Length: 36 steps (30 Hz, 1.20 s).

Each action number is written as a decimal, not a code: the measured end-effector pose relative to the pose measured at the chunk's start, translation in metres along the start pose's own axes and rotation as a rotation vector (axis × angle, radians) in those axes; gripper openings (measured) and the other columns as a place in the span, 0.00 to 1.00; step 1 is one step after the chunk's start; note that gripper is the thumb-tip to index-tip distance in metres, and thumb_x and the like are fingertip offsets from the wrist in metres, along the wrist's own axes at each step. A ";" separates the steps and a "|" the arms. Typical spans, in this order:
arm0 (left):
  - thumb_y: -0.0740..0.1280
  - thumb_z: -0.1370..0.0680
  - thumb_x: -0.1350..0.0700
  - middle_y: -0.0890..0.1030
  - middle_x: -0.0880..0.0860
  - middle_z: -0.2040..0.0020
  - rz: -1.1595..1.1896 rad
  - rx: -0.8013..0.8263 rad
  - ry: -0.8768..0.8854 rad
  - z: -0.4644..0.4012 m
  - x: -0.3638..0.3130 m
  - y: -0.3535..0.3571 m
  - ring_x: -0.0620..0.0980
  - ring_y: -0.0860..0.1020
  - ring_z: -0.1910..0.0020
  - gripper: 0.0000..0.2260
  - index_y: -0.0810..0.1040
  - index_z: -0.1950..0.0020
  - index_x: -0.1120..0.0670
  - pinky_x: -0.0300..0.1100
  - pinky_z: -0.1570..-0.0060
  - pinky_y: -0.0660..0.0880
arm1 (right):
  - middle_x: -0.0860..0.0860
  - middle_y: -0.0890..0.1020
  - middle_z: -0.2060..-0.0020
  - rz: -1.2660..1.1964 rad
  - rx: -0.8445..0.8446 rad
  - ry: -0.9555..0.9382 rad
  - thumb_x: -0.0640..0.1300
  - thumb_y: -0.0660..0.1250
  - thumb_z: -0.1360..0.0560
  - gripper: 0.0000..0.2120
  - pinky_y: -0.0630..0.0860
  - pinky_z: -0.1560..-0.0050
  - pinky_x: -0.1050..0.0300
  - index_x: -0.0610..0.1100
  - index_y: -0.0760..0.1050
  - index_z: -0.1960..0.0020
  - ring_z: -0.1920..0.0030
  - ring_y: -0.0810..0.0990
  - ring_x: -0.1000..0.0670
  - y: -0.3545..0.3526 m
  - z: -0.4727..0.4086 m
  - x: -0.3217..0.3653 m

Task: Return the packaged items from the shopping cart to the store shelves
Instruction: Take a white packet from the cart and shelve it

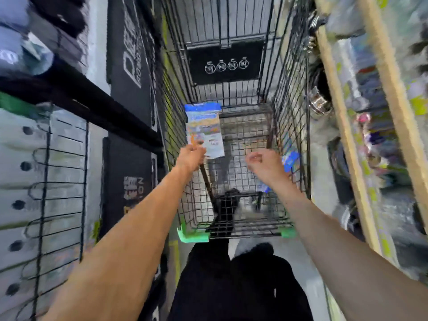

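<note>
I look down into a black wire shopping cart [289, 126] with green corner bumpers. My left hand [191, 157] grips the lower edge of a flat blue and white package [205, 129], held upright over the cart's left side. My right hand [266, 166] hovers over the right side of the basket with its fingers curled and nothing in them. Another blue package [290, 158] leans against the cart's right wall, partly behind my right hand.
Store shelves with tan edges [342, 126] and blurred goods run along the right. At the left stand a white pegboard with black wire hooks [48, 172] and a dark shelf [97, 107] above it. My legs in dark trousers [231, 286] stand behind the cart.
</note>
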<state>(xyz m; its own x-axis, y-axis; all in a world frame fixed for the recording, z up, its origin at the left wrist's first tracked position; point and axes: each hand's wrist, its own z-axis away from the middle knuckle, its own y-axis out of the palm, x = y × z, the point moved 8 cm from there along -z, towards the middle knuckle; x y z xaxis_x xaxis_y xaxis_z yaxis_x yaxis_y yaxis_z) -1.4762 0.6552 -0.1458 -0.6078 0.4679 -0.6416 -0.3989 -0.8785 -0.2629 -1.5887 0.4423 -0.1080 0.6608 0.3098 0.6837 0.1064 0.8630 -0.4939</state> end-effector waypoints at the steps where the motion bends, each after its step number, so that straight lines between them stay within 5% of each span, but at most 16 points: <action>1: 0.64 0.20 0.60 0.76 0.64 0.64 0.008 -0.014 -0.023 -0.019 0.008 -0.001 0.47 0.66 0.73 0.15 0.76 0.34 0.62 0.37 0.73 0.62 | 0.48 0.85 0.57 0.008 0.030 0.024 0.43 0.72 0.26 0.02 0.76 0.52 0.58 0.46 0.82 0.58 0.54 0.82 0.49 0.013 -0.014 -0.005; 2: 0.66 0.21 0.60 0.79 0.70 0.56 0.023 -0.050 -0.054 -0.038 0.011 -0.001 0.48 0.67 0.72 0.13 0.78 0.38 0.62 0.38 0.72 0.63 | 0.49 0.83 0.58 0.017 0.054 0.055 0.41 0.72 0.26 0.01 0.74 0.56 0.59 0.45 0.82 0.56 0.57 0.80 0.50 0.025 -0.030 -0.013; 5: 0.70 0.31 0.49 0.82 0.59 0.52 0.008 -0.115 -0.149 -0.098 0.017 0.007 0.56 0.77 0.59 0.14 0.78 0.51 0.55 0.41 0.58 0.73 | 0.50 0.80 0.64 -0.017 0.145 0.152 0.37 0.71 0.25 0.02 0.74 0.57 0.57 0.43 0.80 0.55 0.64 0.76 0.51 0.052 -0.087 -0.032; 7: 0.69 0.32 0.47 0.80 0.59 0.40 -0.138 -0.102 -0.142 -0.138 0.021 0.015 0.58 0.78 0.40 0.21 0.78 0.41 0.54 0.50 0.39 0.74 | 0.53 0.77 0.69 -0.077 0.185 0.207 0.36 0.68 0.22 0.08 0.74 0.65 0.63 0.45 0.76 0.60 0.69 0.75 0.54 0.067 -0.123 -0.041; 11: 0.71 0.27 0.54 0.76 0.55 0.33 -0.905 -0.096 0.282 -0.200 -0.009 0.037 0.58 0.73 0.33 0.27 0.70 0.29 0.51 0.54 0.37 0.73 | 0.48 0.77 0.76 -0.443 0.382 0.570 0.43 0.73 0.26 0.11 0.70 0.80 0.65 0.44 0.75 0.65 0.80 0.74 0.55 0.123 -0.152 -0.065; 13: 0.73 0.28 0.51 0.68 0.57 0.28 -1.129 -0.072 0.361 -0.217 -0.017 0.046 0.59 0.66 0.28 0.35 0.62 0.24 0.51 0.57 0.31 0.66 | 0.45 0.80 0.64 -0.538 0.489 0.663 0.47 0.74 0.27 0.09 0.80 0.63 0.60 0.42 0.79 0.55 0.65 0.81 0.50 0.158 -0.149 -0.072; 15: 0.75 0.30 0.47 0.63 0.57 0.25 -1.233 -0.030 0.304 -0.228 -0.017 0.047 0.59 0.60 0.25 0.42 0.56 0.22 0.49 0.61 0.27 0.59 | 0.43 0.80 0.47 -0.639 0.341 0.713 0.47 0.70 0.23 0.13 0.77 0.40 0.51 0.40 0.76 0.43 0.45 0.80 0.44 0.172 -0.149 -0.080; 17: 0.78 0.35 0.41 0.66 0.57 0.28 -1.319 0.008 0.239 -0.234 -0.013 0.049 0.59 0.63 0.26 0.48 0.54 0.22 0.48 0.60 0.28 0.58 | 0.43 0.80 0.42 -0.877 0.284 0.789 0.43 0.69 0.22 0.08 0.73 0.33 0.49 0.41 0.76 0.46 0.41 0.78 0.44 0.191 -0.139 -0.069; 19: 0.78 0.37 0.37 0.74 0.56 0.34 -1.345 0.045 0.197 -0.231 -0.010 0.052 0.59 0.72 0.33 0.47 0.61 0.25 0.50 0.55 0.35 0.68 | 0.42 0.81 0.38 -1.045 0.221 0.841 0.40 0.71 0.24 0.09 0.72 0.31 0.48 0.42 0.77 0.44 0.38 0.79 0.42 0.204 -0.131 -0.070; 21: 0.77 0.36 0.37 0.79 0.54 0.43 -1.211 0.102 0.107 -0.227 -0.003 0.053 0.56 0.78 0.43 0.37 0.70 0.35 0.53 0.49 0.47 0.75 | 0.42 0.79 0.35 -1.084 0.065 0.864 0.39 0.72 0.25 0.19 0.75 0.36 0.45 0.42 0.75 0.35 0.36 0.78 0.40 0.197 -0.124 -0.080; 23: 0.79 0.38 0.39 0.80 0.52 0.50 -0.856 0.142 -0.079 -0.224 0.018 0.048 0.53 0.79 0.51 0.31 0.75 0.45 0.56 0.45 0.55 0.74 | 0.51 0.82 0.42 -1.037 -0.090 0.865 0.39 0.73 0.25 0.19 0.74 0.48 0.51 0.48 0.75 0.36 0.45 0.80 0.46 0.175 -0.117 -0.095; 25: 0.81 0.42 0.40 0.83 0.54 0.49 -0.351 0.152 -0.249 -0.213 0.039 0.051 0.53 0.80 0.52 0.33 0.78 0.46 0.59 0.46 0.54 0.76 | 0.55 0.83 0.50 -1.014 -0.192 0.847 0.42 0.75 0.27 0.14 0.73 0.53 0.52 0.50 0.78 0.43 0.48 0.81 0.49 0.155 -0.110 -0.110; 29: 0.78 0.30 0.58 0.85 0.57 0.52 0.303 0.175 -0.318 -0.175 0.054 0.080 0.52 0.83 0.59 0.15 0.82 0.46 0.58 0.47 0.58 0.81 | 0.48 0.83 0.43 -1.115 -0.359 0.895 0.48 0.80 0.33 0.28 0.80 0.50 0.49 0.45 0.75 0.37 0.41 0.81 0.46 0.146 -0.089 -0.130; 31: 0.76 0.29 0.60 0.85 0.54 0.58 0.355 0.226 -0.364 -0.152 0.063 0.100 0.49 0.82 0.66 0.11 0.81 0.48 0.54 0.40 0.67 0.80 | 0.47 0.83 0.41 -1.248 -0.304 0.853 0.48 0.79 0.33 0.29 0.80 0.47 0.49 0.46 0.75 0.34 0.40 0.81 0.45 0.154 -0.089 -0.121; 33: 0.75 0.28 0.57 0.85 0.53 0.53 0.385 0.309 -0.409 -0.134 0.075 0.119 0.48 0.82 0.59 0.14 0.80 0.44 0.52 0.38 0.64 0.78 | 0.47 0.82 0.39 -1.270 -0.336 0.801 0.46 0.79 0.35 0.32 0.78 0.41 0.47 0.48 0.74 0.33 0.40 0.81 0.45 0.151 -0.093 -0.115; 36: 0.73 0.27 0.46 0.84 0.51 0.49 0.402 0.322 -0.384 -0.127 0.081 0.116 0.47 0.80 0.53 0.18 0.79 0.39 0.51 0.38 0.61 0.77 | 0.45 0.83 0.43 -1.193 -0.368 0.792 0.42 0.77 0.31 0.22 0.80 0.54 0.51 0.48 0.77 0.39 0.45 0.83 0.43 0.139 -0.101 -0.119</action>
<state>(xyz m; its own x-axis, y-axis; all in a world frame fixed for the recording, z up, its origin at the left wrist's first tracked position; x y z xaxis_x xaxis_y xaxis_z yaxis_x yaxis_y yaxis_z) -1.4847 0.5789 -0.3194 -0.9316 0.1612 -0.3259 -0.2384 -0.9475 0.2128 -1.5773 0.4846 -0.3126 0.2610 -0.8918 0.3697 0.9640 0.2607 -0.0517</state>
